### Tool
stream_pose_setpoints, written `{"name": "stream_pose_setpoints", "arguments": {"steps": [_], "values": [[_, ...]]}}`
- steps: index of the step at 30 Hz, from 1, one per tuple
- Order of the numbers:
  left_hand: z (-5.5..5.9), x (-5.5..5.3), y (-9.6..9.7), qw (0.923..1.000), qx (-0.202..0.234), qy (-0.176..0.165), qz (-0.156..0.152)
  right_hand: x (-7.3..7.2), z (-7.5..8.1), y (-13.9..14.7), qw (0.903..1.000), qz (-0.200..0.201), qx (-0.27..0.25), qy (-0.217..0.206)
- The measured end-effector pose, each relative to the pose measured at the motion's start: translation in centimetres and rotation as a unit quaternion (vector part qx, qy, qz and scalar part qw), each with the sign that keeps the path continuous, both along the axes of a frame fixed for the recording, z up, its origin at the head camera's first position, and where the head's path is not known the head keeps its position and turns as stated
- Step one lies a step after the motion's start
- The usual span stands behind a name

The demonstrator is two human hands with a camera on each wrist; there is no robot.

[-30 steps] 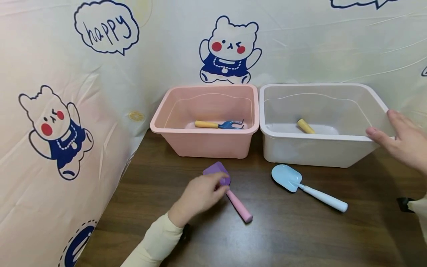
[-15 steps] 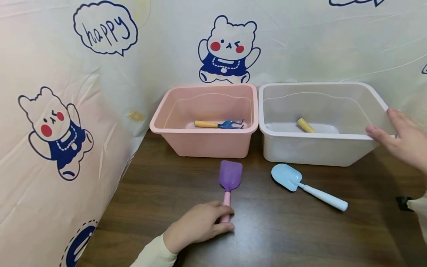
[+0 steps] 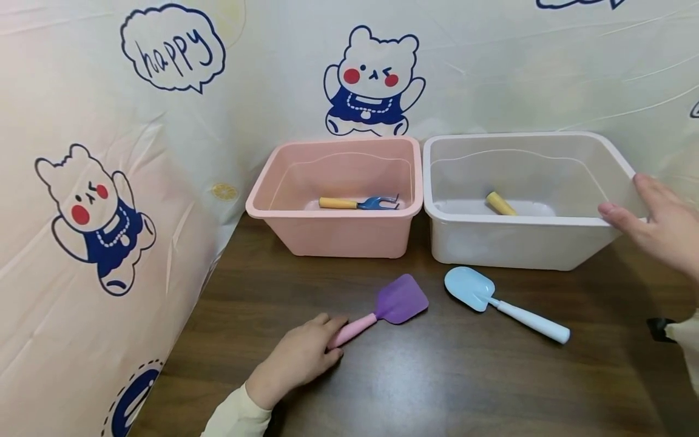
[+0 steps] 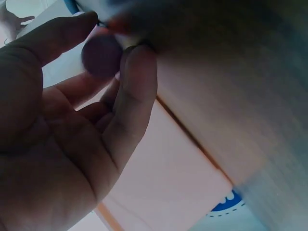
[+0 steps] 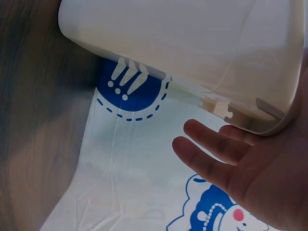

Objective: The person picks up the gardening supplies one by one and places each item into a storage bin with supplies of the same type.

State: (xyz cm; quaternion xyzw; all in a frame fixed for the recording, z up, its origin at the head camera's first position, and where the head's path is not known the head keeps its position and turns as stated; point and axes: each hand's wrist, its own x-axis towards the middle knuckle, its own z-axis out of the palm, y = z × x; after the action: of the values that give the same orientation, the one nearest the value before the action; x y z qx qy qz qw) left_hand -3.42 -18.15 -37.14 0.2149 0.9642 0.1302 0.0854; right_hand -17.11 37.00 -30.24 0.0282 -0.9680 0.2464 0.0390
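Note:
My left hand [image 3: 306,355] pinches the pink handle [image 3: 354,331] of a toy shovel with a flat purple blade [image 3: 401,299], low over the table. In the left wrist view, the round handle end [image 4: 102,55] sits between thumb and fingertips of the left hand [image 4: 72,125]. At the far right, my right hand [image 3: 663,227] rests on the corner rim of a light grey bin [image 3: 508,243], thumb over the near edge. The right wrist view shows fairly straight fingers [image 5: 207,163] outside the bin wall. A light blue trowel [image 3: 532,321] lies in front of that bin.
Left of the grey bin stands a pink bin [image 3: 349,237], with a blue hand fork [image 3: 377,203] inside. A wooden handle [image 3: 500,204] shows in the grey bin, its lower end hidden by the wall. A printed cloth [image 3: 262,79] hangs behind the brown table [image 3: 437,388].
My left hand has moved from the blade to the handle's end, then back left. The shovel has turned, its blade now pointing to the far right. The right hand stays on the rim.

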Motion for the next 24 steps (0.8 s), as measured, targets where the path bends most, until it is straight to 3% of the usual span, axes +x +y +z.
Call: {"name": "stream_pose_setpoints", "arguments": {"steps": [4, 10, 19, 24], "values": [[-0.2, -0.4, -0.2, 0.9999, 0.005, -0.006, 0.014, 0.0, 0.1, 0.0, 1.0000, -0.004, 0.002, -0.006], [-0.1, -1.1, -0.7, 0.9975, 0.060, -0.014, 0.033, -0.2, 0.2, 0.0, 1.0000, 0.000, 0.004, 0.001], [0.2, -1.9, -0.9, 0.9861, 0.114, 0.080, 0.090, -0.2, 0.0, 0.0, 0.9999, -0.003, 0.011, -0.002], [0.2, -2.1, -0.9, 0.9816, 0.130, 0.113, 0.082, -0.1, 0.0, 0.0, 0.9999, -0.006, 0.013, -0.004]]}}
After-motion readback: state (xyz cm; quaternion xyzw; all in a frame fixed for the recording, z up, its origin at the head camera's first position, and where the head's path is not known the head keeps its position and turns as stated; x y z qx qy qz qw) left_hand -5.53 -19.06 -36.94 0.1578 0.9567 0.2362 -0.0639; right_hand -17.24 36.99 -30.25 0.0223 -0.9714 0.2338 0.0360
